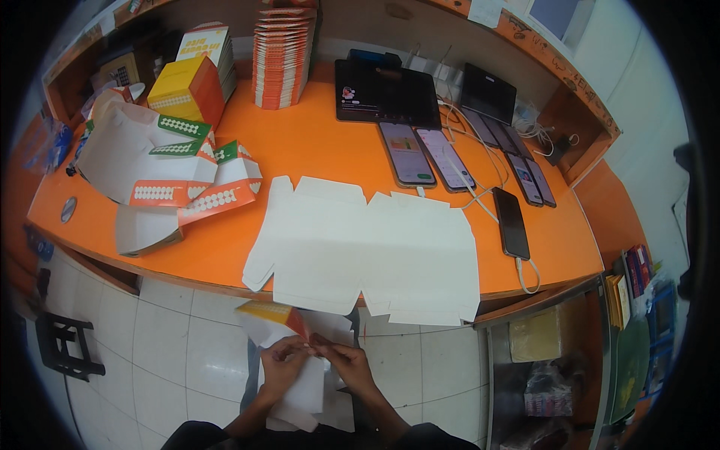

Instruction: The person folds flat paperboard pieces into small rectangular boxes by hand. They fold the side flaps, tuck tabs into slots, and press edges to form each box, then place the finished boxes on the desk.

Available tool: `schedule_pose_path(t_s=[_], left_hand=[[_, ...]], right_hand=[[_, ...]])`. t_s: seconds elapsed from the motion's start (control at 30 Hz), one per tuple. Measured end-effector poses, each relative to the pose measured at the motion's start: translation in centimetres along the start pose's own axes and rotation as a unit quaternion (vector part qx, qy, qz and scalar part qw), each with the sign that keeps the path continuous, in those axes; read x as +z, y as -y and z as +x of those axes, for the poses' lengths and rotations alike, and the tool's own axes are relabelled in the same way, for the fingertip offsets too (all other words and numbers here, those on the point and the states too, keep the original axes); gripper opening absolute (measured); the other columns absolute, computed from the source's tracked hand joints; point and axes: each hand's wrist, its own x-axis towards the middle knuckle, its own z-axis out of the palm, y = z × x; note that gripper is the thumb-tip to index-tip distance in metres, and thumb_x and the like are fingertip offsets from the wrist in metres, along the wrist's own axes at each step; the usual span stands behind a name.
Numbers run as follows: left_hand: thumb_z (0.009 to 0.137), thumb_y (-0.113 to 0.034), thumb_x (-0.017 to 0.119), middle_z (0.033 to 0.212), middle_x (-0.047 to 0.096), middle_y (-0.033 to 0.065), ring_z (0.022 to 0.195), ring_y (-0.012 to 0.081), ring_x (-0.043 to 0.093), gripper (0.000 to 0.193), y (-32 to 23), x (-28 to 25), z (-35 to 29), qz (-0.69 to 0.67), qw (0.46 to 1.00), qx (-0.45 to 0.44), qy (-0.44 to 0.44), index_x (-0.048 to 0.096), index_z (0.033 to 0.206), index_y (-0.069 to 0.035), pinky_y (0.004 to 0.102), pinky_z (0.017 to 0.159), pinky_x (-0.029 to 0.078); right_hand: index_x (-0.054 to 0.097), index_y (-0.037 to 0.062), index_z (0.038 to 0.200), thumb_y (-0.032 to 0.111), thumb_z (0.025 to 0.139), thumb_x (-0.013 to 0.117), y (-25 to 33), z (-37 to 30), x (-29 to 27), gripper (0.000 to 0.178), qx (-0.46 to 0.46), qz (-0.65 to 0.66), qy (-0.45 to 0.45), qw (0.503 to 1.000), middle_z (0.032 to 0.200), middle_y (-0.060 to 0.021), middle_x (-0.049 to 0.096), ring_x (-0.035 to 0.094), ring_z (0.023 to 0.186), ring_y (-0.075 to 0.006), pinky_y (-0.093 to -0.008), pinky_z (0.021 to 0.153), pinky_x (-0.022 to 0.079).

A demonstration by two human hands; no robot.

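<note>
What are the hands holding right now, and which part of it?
Both hands, left hand and right hand, pinch a flat cardboard box blank at a flap edge.

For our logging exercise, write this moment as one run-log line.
left hand: holds carton blank | right hand: pinches same blank | flat blank: on orange counter | phones: right
</note>
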Motion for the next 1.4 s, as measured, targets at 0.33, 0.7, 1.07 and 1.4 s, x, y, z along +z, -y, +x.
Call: schedule_pose_path(t_s=[0.33, 0.7, 1.07, 1.4], left_hand=[[0.094, -0.02, 0.057, 0.109, 0.055, 0.0094, 0.093, 0.0137, 0.055, 0.034, 2.4, -0.6, -0.8, -0.088, 0.989, -0.036, 0.115, 0.043, 0.119, -0.001, 0.0274, 0.082, 0.044], [0.071, -0.048, 0.077, 0.143, 0.03, 0.0213, 0.134, 0.0363, 0.031, 0.102, -2.8, 0.7, 0.6, 0.333, 0.88, 0.125, 0.313, 0.022, 0.144, -0.003, 0.0458, 0.11, 0.026], [0.062, -0.042, 0.079, 0.134, 0.045, 0.0142, 0.127, 0.0347, 0.039, 0.082, -2.4, 0.4, 0.6, 0.402, 0.835, 0.139, 0.349, 0.047, 0.131, -0.011, 0.0504, 0.108, 0.026], [0.074, -0.023, 0.075, 0.106, 0.06, 0.008, 0.1, 0.0261, 0.056, 0.039, -1.2, -0.9, 0.4, 0.361, 0.873, 0.157, 0.29, 0.064, 0.108, -0.008, 0.0396, 0.086, 0.044]], right_hand=[[0.054, 0.0019, 0.121, 0.01, 0.092, 0.059, -0.8, 0.4, -0.9, 0.03, 0.038, -0.002, 0.066, 0.997, 0.119, -0.009, 0.058, 0.054, 0.113, -0.0183, -0.0318, 0.096, 0.044], [0.03, 0.0067, 0.14, 0.005, 0.085, 0.065, -3.5, 0.3, -1.4, 0.065, -0.102, -0.227, -0.07, 0.966, 0.129, -0.016, 0.046, 0.051, 0.113, -0.0187, -0.0289, 0.087, 0.047], [0.034, 0.0028, 0.135, 0.001, 0.086, 0.062, -1.3, -1.8, -3.4, 0.056, 0.14, 0.126, 0.025, 0.982, 0.106, -0.0148, 0.059, 0.063, 0.092, -0.0196, -0.0293, 0.075, 0.055], [0.058, -0.003, 0.092, 0.01, 0.086, 0.068, -1.3, -0.8, -4.8, 0.017, 0.181, 0.048, -0.06, 0.981, 0.085, -0.0129, 0.064, 0.067, 0.073, -0.0218, -0.0315, 0.066, 0.058]])
